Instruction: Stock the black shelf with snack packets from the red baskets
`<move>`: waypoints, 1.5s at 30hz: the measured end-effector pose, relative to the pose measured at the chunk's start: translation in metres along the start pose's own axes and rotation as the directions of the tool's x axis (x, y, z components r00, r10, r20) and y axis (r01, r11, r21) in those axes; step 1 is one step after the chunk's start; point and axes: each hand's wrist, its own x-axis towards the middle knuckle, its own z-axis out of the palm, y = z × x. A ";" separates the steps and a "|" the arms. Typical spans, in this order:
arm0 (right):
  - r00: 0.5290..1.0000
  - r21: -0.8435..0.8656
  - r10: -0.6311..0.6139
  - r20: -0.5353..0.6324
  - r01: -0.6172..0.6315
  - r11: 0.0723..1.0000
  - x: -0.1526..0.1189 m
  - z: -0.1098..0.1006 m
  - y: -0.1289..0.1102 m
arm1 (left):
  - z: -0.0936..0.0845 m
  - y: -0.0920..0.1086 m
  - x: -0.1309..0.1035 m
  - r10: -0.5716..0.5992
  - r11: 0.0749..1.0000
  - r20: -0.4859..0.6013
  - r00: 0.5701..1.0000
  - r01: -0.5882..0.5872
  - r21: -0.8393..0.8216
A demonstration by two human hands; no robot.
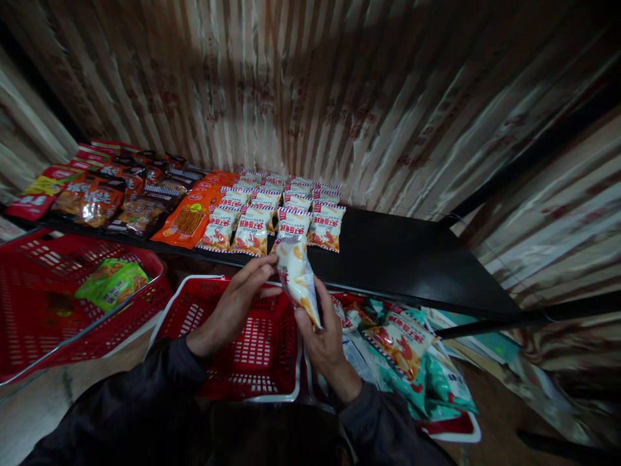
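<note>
The right hand [323, 330] grasps a snack bag [297, 275] near the black shelf [412, 259]. The left hand [235, 304] meets its edge, grip unclear.

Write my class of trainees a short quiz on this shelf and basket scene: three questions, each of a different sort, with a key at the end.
1. True or false: the leftmost red basket has green snack packaging in it.
2. What does the right hand hold?
a) a basket handle
b) a white snack bag with orange pictures
c) a dark snack pack
3. Fill in the colour: on the black shelf, the stick-snack packs beside the rows of white snack bags are ____.

Key: 1 true; 2 b; 3 orange.
</note>
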 end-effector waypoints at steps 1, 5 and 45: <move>0.996 0.089 0.081 -0.031 -0.078 0.993 0.001 0.000 -0.001 | 0.000 -0.002 0.001 0.013 1.000 -0.025 1.000 -0.012 0.024; 0.940 0.398 0.341 -0.030 -0.302 0.866 0.005 0.000 -0.003 | -0.001 -0.012 0.007 0.003 1.000 -0.122 0.992 -0.001 0.019; 0.888 0.498 0.449 0.099 -0.435 0.750 0.017 -0.022 0.020 | 0.018 -0.045 0.009 -0.126 0.991 0.096 0.987 0.120 0.063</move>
